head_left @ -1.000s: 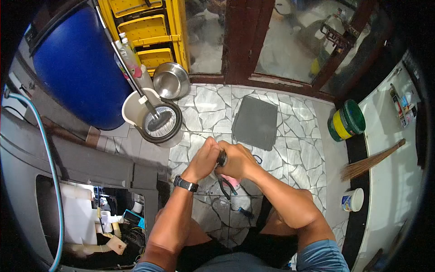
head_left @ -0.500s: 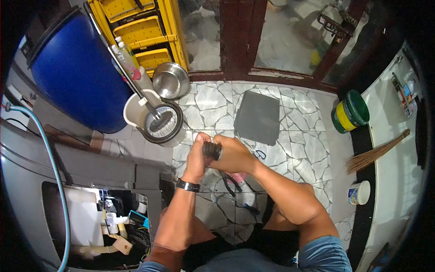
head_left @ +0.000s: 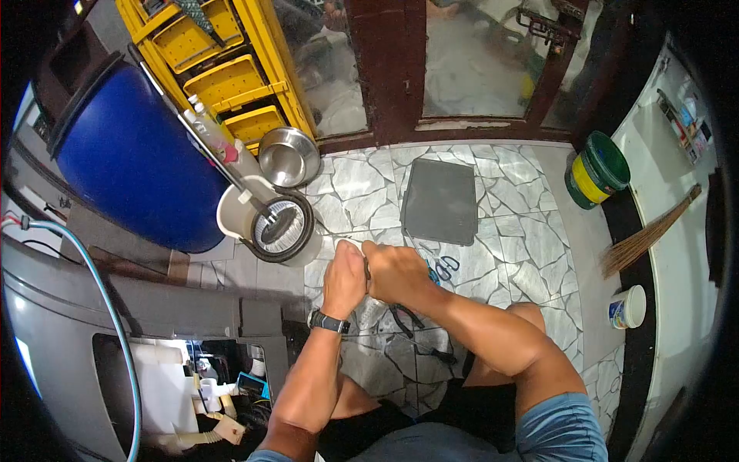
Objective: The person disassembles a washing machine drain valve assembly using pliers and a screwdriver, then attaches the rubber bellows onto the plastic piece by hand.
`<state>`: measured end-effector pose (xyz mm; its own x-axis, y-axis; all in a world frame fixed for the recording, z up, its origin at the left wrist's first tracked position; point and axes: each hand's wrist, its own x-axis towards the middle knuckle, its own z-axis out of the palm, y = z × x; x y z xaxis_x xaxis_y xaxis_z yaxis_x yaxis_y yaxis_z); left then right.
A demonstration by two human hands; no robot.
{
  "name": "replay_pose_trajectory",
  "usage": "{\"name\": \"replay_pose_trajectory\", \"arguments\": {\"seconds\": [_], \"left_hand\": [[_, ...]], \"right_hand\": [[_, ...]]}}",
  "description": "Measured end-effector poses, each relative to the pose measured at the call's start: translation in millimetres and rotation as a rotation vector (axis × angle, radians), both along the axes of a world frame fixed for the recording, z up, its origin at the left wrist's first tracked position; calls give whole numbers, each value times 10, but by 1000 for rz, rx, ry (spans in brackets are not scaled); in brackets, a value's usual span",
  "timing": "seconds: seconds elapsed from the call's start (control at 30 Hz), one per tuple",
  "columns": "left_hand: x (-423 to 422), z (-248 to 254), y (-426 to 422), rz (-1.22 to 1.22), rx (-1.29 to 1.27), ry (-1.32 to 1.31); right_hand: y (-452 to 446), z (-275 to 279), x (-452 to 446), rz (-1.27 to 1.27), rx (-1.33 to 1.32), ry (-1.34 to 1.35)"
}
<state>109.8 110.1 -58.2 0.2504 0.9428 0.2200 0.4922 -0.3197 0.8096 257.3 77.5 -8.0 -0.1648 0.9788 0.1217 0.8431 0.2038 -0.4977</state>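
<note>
My left hand (head_left: pixel 344 279) and my right hand (head_left: pixel 396 273) are pressed together over the tiled floor, fingers curled round a dark object that is almost wholly hidden between them. Its shape cannot be made out now. Just below the hands, pliers with dark handles (head_left: pixel 406 319) lie on the floor. Scissors with looped handles (head_left: pixel 446 268) rest on the tiles to the right of my right hand. A flat grey panel (head_left: pixel 440 202) lies beyond the hands.
An opened grey machine (head_left: pixel 177 308) with a light-blue hose (head_left: pixel 108 289) stands at the left. Behind are a mop bucket (head_left: pixel 308 245), blue barrel (head_left: pixel 142 158), steel pot (head_left: pixel 289 157) and yellow ladder (head_left: pixel 223 77). A green bucket (head_left: pixel 597 171), broom (head_left: pixel 650 235) and white tub (head_left: pixel 627 307) stand right.
My hands have closed tighter together, and the dark ribbed object seen between them half a second ago is now mostly covered. The camera view has shifted and tilted a little.
</note>
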Motion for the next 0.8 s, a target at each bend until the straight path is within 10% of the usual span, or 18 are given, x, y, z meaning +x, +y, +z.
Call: {"name": "replay_pose_trajectory", "arguments": {"seconds": [0.33,0.5,0.6,0.8], "left_hand": [[-397,180,-84,-324,118,80],[-567,126,-26,-159,71,-99],[-352,-22,-139,362,-275,-524],[-489,13,-249,190,-77,-87]], "right_hand": [[98,-333,-3,350,-560,566],[76,60,-294,207,-434,475],[114,140,-310,103,-403,267],[83,83,-308,175,-339,212]]}}
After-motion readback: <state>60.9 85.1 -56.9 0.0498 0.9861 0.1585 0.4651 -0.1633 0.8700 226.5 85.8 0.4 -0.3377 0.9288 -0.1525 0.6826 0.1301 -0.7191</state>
